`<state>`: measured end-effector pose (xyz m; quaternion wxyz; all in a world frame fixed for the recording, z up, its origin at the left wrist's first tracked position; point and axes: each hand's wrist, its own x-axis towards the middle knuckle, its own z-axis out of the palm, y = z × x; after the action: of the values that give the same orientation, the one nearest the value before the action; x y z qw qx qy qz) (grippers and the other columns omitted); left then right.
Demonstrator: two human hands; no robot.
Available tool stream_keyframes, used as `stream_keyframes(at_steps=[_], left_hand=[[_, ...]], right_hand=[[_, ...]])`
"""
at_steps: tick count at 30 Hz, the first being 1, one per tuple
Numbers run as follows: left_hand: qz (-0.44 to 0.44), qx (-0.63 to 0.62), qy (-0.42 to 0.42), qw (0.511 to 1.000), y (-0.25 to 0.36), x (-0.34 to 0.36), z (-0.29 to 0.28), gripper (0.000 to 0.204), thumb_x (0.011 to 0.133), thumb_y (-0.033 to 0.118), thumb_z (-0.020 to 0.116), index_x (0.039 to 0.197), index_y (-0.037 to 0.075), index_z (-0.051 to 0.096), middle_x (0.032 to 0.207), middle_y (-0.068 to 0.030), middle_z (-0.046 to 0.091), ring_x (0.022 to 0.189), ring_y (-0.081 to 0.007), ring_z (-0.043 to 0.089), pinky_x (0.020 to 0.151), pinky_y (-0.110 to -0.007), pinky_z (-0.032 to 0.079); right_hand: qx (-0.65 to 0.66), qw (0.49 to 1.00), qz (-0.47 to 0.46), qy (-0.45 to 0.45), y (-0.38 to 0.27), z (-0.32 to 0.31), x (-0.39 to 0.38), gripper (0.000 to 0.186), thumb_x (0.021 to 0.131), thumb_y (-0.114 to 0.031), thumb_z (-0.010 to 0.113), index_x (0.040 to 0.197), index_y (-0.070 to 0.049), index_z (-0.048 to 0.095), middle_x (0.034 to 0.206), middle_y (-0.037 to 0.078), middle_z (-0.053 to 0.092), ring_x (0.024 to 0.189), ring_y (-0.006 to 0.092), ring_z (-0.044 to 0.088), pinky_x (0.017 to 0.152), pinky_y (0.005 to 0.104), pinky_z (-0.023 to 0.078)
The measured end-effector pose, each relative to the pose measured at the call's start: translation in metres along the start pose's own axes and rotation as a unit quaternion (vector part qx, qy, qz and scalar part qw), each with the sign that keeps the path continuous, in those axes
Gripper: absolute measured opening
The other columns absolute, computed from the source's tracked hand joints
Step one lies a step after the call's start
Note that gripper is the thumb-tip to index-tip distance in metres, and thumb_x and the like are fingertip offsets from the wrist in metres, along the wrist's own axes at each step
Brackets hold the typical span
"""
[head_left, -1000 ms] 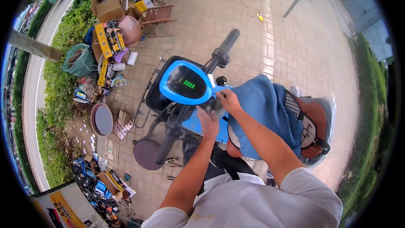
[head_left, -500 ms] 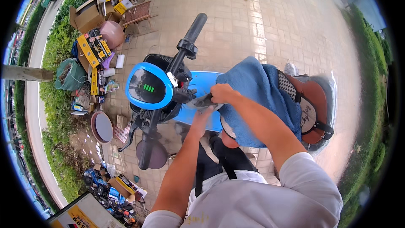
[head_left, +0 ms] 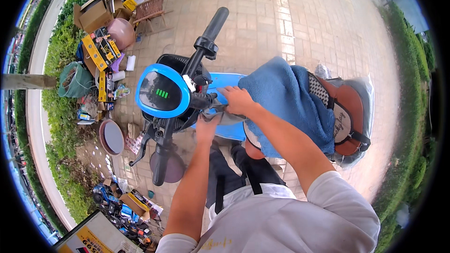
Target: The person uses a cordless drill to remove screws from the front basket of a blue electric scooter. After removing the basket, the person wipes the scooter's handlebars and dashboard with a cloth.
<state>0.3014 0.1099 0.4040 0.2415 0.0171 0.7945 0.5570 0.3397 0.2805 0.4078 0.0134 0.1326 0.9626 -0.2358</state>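
A grey, crumpled, cloth-like piece is between my hands, over the blue footboard of an electric scooter. My right hand is closed on its upper side, fingers bent toward the handlebar. Lower and to the left, my left hand grips its other end, with its fingertips hidden. Both hands are close to the handlebar stem, beside the scooter's blue-rimmed display with green bars lit. To the right of my hands, a blue towel covers much of the brown seat.
The black handlebar reaches up from the display. Along the left hedge lie cardboard boxes, a green bag, a round tub and folding stools. More litter and boxes are piled at lower left. Brick paving surrounds the scooter.
Both hands have shifted left toward the handlebar stem with the grey cloth. The right hand's fingers are spread a little more over it. The towel stays on the seat.
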Motion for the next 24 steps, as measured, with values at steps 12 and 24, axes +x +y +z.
stream_keyframes(at_steps=[12,24], left_hand=[[-0.039,0.128,-0.001,0.991,-0.040,0.022,-0.008,0.031,0.081,0.020,0.060,0.097,-0.006,0.063,0.086,-0.0246,0.065,0.086,-0.0389,0.062,0.076,-0.041,0.047],[0.117,-0.025,0.003,0.993,0.011,-0.016,-0.037,0.061,0.080,0.005,0.067,0.133,-0.002,0.038,0.129,-0.0135,0.047,0.121,-0.0228,0.045,0.102,-0.035,0.033]], right_hand=[[0.009,0.987,0.158,0.009,-0.005,0.014,0.032,0.018,0.073,-0.009,0.061,0.090,-0.005,0.058,0.085,0.017,0.065,0.082,0.0385,0.063,0.071,0.0462,0.051],[0.204,0.968,0.004,0.147,-0.002,0.048,0.014,0.039,0.068,-0.005,0.069,0.105,-0.007,0.057,0.092,0.015,0.059,0.084,0.0382,0.060,0.072,0.0456,0.050]])
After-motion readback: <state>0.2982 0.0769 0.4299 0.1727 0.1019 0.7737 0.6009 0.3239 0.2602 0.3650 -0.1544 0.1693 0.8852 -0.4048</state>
